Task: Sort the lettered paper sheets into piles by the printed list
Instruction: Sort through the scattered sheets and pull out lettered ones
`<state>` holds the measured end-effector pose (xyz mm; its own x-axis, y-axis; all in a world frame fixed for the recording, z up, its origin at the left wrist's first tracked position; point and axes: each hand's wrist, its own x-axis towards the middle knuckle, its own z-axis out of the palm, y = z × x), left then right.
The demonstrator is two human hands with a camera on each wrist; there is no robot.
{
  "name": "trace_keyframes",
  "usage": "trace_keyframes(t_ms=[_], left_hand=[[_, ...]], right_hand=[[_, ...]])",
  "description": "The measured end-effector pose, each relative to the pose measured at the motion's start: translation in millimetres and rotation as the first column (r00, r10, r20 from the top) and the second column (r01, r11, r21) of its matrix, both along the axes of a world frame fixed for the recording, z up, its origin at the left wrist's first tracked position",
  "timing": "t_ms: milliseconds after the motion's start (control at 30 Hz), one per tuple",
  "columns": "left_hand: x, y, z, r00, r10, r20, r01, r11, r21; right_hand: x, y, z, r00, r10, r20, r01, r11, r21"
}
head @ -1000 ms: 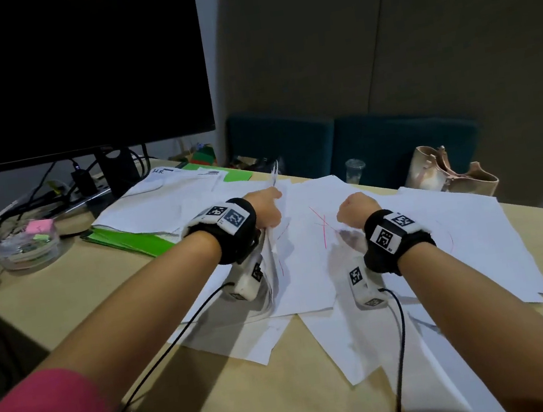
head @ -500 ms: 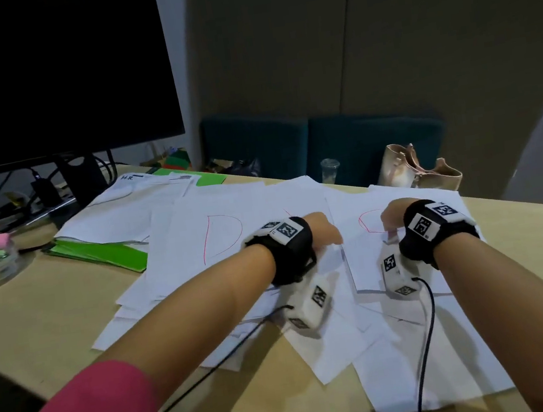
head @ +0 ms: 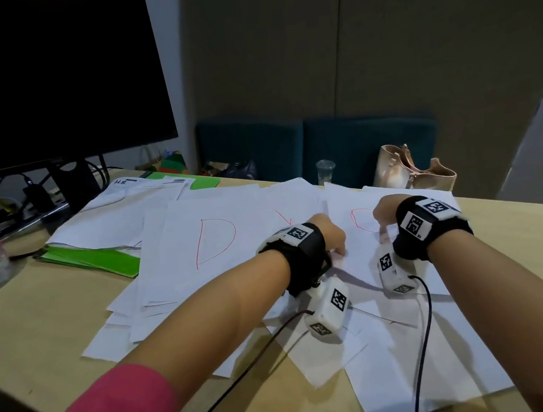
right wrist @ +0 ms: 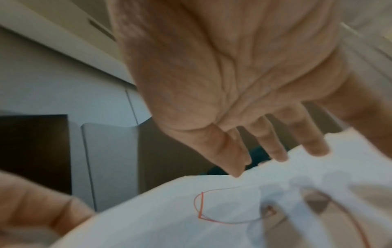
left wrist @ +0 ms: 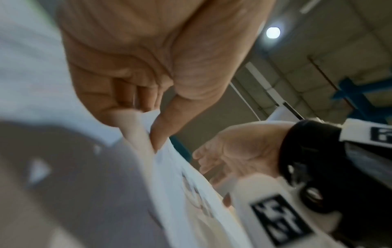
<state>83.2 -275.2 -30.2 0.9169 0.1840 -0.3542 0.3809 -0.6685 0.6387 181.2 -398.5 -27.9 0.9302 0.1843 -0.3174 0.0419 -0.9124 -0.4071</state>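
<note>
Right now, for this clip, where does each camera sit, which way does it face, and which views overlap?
Head: worn on the head, facing forward and down at the desk; shows both forearms, left hand, right hand, the sheet with a red D and the monitor.
Left wrist: under the left wrist, along the palm; thumb and finger pinch a paper edge; the right hand shows too.
Right wrist: along the palm; straight fingers over a red-lettered sheet.
Shared: all three show the right hand; both wrist views are blurred.
</note>
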Motion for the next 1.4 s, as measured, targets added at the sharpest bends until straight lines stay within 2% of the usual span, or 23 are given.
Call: trace_keyframes(t_ms=[67,133,200,267,333,367,400,467,533,600,667,733,800,867,900,967,1033,1133,1300,1400], left_hand=[[0,12,9,0.998,0.017,0.066,-0.024,0.993,0.111],[1,30,18,0.989,-0.007,0.144,-0.026,0.973,0.228],[-1,49,30,0.971,-0.045,0.236,-0.031,0.951,0.308],[-5,67,44,0.951,-0.079,0.299,-0.037,0.930,0.366],[-9,83,58,0.925,-0.114,0.363,-0.053,0.907,0.418],[-11,91,65,0.911,-0.122,0.395,-0.071,0.895,0.440],[-13,99,71,0.899,-0.120,0.421,-0.096,0.884,0.458],[-17,115,81,0.863,-0.107,0.493,-0.177,0.851,0.494],[-19,131,88,0.797,-0.065,0.601,-0.320,0.798,0.511],[-24,146,93,0.723,-0.039,0.690,-0.457,0.722,0.519],[-32,157,96,0.680,0.037,0.732,-0.548,0.689,0.474],[-38,167,89,0.713,0.172,0.680,-0.575,0.699,0.426],[-45,173,75,0.842,0.269,0.469,-0.493,0.735,0.465],[-51,170,56,0.959,0.230,0.167,-0.284,0.771,0.570],[-54,165,44,0.983,0.177,0.053,-0.173,0.781,0.600],[-58,150,22,0.994,0.073,-0.083,-0.008,0.799,0.601],[-58,135,2,0.990,0.003,-0.141,0.079,0.816,0.573],[-53,119,-14,0.984,-0.032,-0.176,0.118,0.852,0.509],[-44,114,-30,0.971,-0.064,-0.229,0.192,0.781,0.594],[-42,118,-32,0.979,-0.012,-0.204,0.135,0.787,0.601]], right_hand=[[-3,8,8,0.991,0.038,0.126,-0.024,0.993,-0.115],[-4,20,16,0.941,0.107,0.321,-0.051,0.983,-0.178],[-9,32,22,0.859,0.195,0.473,-0.135,0.978,-0.158],[-16,47,29,0.746,0.305,0.592,-0.231,0.952,-0.200],[-19,64,37,0.656,0.373,0.656,-0.255,0.928,-0.272],[-19,72,42,0.636,0.387,0.667,-0.255,0.922,-0.291],[-21,78,48,0.634,0.399,0.662,-0.245,0.916,-0.318],[-26,89,61,0.676,0.394,0.623,-0.223,0.915,-0.336],[-29,97,71,0.707,0.346,0.617,-0.195,0.934,-0.301],[-28,103,80,0.711,0.260,0.654,-0.130,0.962,-0.242],[-25,104,86,0.713,0.125,0.690,-0.050,0.991,-0.128],[-22,103,88,0.739,-0.025,0.673,0.012,1.000,0.023],[-22,100,86,0.784,-0.134,0.606,0.058,0.988,0.143],[-22,97,79,0.825,-0.196,0.530,0.095,0.973,0.212],[-22,96,74,0.840,-0.216,0.498,0.109,0.966,0.235],[-20,92,62,0.859,-0.248,0.448,0.135,0.953,0.270],[-19,87,54,0.872,-0.274,0.405,0.157,0.941,0.299],[-16,77,46,0.884,-0.298,0.360,0.186,0.931,0.315],[-10,65,41,0.887,-0.325,0.328,0.209,0.916,0.341],[-5,63,37,0.896,-0.362,0.259,0.260,0.898,0.356]])
